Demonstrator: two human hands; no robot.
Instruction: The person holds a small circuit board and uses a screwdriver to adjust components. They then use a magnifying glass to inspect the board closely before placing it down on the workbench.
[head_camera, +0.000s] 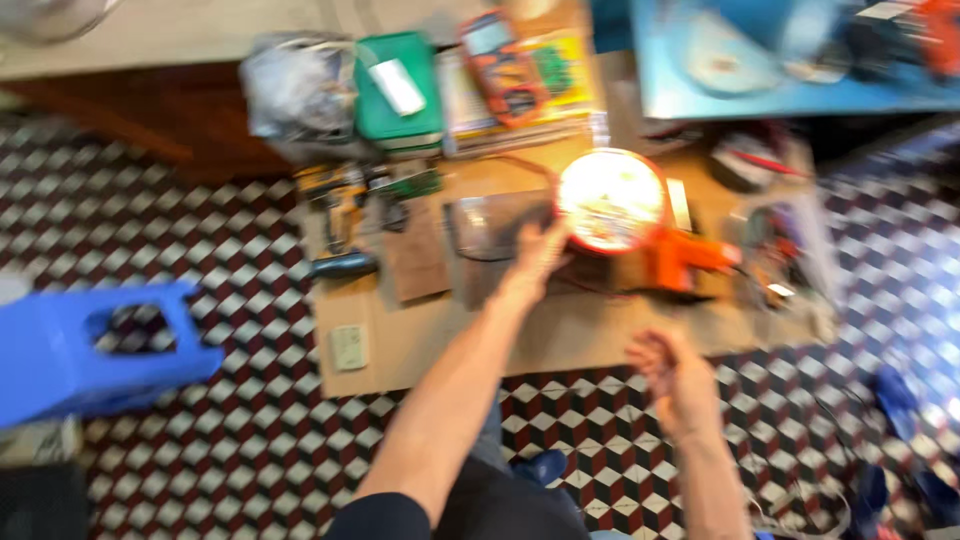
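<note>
Head view, looking down, blurred by motion. Left hand (538, 255) stretched forward, fingers against the near-left edge of a round orange lamp (610, 200) with a bright glowing face; grip on it cannot be told through the blur. Lamp lying on a cardboard sheet (420, 345) spread over the checkered floor (150, 220), its orange handle (685, 258) pointing right and toward the person. Right hand (672, 375) lower and nearer the body, over the sheet's near edge, fingers loosely curled, holding nothing visible, well apart from the lamp. Just left of the lamp, a dark flat panel (490, 228) beside a brown board (418, 262). Farther left on the sheet, a yellow-and-black tool (335, 195) and a dark-handled tool (342, 265). Near the sheet's front-left corner, a small pale switch plate (349, 347). Behind, along the far edge, a crumpled grey bag (298, 90), a green box (398, 90) with a white piece on top, and an orange multimeter (500, 65) lying on yellow packaging. Blue stool (90, 350) on the floor at left. Blue surface (780, 60) with round parts at top right. Tangle of wires and small parts (775, 250) right of the handle. Blue shoe (540, 468) between the forearms at the bottom.
</note>
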